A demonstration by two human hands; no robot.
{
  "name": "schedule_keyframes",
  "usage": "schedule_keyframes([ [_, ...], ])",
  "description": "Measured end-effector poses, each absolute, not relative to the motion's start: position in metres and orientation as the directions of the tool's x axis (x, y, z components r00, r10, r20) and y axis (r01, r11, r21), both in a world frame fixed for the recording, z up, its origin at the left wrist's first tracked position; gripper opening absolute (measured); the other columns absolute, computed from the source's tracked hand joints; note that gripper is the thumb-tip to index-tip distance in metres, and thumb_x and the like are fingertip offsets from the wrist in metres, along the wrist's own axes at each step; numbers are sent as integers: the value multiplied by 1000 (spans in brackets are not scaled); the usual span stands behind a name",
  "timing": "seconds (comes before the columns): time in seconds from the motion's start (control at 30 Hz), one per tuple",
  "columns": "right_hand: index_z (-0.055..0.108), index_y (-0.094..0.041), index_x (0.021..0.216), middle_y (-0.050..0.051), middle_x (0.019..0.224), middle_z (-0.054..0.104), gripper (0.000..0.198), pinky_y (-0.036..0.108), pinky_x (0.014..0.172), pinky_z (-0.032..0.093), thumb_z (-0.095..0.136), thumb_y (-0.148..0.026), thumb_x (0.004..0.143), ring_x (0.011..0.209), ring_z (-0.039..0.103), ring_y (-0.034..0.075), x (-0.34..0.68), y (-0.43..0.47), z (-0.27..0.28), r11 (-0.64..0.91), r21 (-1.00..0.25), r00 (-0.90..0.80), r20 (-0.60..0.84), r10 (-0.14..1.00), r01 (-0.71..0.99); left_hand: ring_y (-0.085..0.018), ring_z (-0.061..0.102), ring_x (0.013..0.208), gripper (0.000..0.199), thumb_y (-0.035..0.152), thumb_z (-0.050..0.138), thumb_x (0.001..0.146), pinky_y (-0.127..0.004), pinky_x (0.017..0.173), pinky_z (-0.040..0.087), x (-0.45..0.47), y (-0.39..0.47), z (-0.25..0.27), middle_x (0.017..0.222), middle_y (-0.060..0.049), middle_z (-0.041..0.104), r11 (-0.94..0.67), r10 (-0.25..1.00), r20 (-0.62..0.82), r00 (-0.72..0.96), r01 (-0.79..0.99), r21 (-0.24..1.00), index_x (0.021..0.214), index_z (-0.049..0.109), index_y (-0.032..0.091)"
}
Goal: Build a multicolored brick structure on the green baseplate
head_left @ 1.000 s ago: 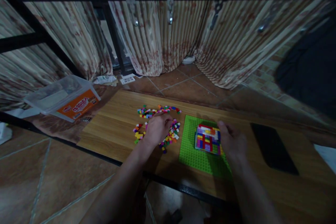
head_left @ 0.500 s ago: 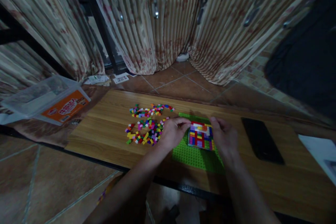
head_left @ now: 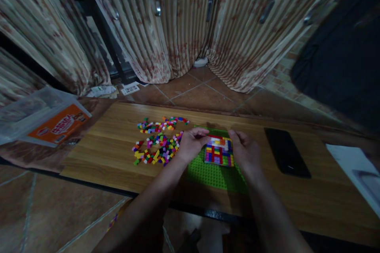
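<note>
A square panel of building bricks (head_left: 219, 151) in red, yellow, blue, purple and white sits over a green studded baseplate (head_left: 208, 174). My left hand (head_left: 191, 144) is closed at the panel's upper left corner, thumb and forefinger at its edge. Along the right edge my right hand (head_left: 245, 150) grips with curled fingers, its thumb near the upper right corner. Whether a small loose brick is between the left fingertips is too small to tell. Loose bricks (head_left: 160, 148) of many colours lie in a heap just left of my left hand.
A black phone (head_left: 287, 152) lies right of the baseplate, with white paper (head_left: 353, 170) farther right. Left of the wooden table (head_left: 97, 146) stands a clear plastic box (head_left: 44, 116) with an orange label. Striped curtains (head_left: 184, 31) hang behind; a dark-clothed shape (head_left: 341, 55) is at upper right.
The whole view has shifted, so the table and its contents appear farther left. Both hands stay at the brick panel, with little visible change in their grip.
</note>
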State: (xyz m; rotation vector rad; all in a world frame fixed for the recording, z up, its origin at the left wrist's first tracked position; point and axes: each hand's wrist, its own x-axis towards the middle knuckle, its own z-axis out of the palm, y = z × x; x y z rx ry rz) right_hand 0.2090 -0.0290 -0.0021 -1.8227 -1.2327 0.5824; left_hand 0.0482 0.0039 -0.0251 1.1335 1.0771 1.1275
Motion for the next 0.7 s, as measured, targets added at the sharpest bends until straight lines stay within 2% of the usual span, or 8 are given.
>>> schedule_keyframes([
  [0.1, 72, -15, 87, 11, 79, 73, 51, 33, 67, 44, 46, -59, 83, 72, 64, 24, 206, -29, -3, -165, -840, 399, 66, 915, 517, -10, 58, 63, 21, 11, 73, 65, -24, 67, 49, 46, 5, -19, 70, 1, 67, 159, 977, -139, 159, -116, 980, 86, 74, 15],
  [0.23, 72, -15, 90, 9, 81, 72, 50, 32, 68, 44, 45, -57, 83, 73, 63, 23, 199, -30, -7, -154, -846, 372, 56, 927, 510, -10, 57, 61, 13, 14, 72, 65, -24, 65, 48, 44, 5, -10, 66, 1, 68, 225, 958, -204, 201, -86, 971, 78, 75, 16],
  [0.4, 73, -16, 94, 10, 90, 72, 48, 33, 74, 45, 42, -52, 86, 82, 63, 22, 191, -29, -13, -143, -842, 363, 66, 930, 520, -8, 52, 54, 9, 12, 71, 63, -20, 56, 44, 46, 7, -8, 59, 3, 65, 218, 959, -202, 201, -63, 974, 71, 74, 16],
  [0.53, 73, -17, 93, 9, 89, 72, 47, 33, 74, 45, 41, -51, 86, 81, 63, 22, 188, -29, -15, -141, -848, 384, 79, 920, 511, -7, 49, 49, 9, 13, 71, 61, -20, 50, 41, 48, 9, -13, 58, 3, 64, 233, 959, -215, 185, -81, 969, 70, 74, 16],
  [0.7, 73, -16, 95, 10, 94, 73, 49, 34, 76, 47, 41, -51, 85, 82, 64, 23, 188, -28, -17, -127, -866, 385, 80, 920, 483, -7, 49, 49, 8, 13, 72, 61, -21, 52, 43, 49, 9, -15, 57, 3, 63, 265, 953, -240, 185, -127, 956, 69, 73, 15],
])
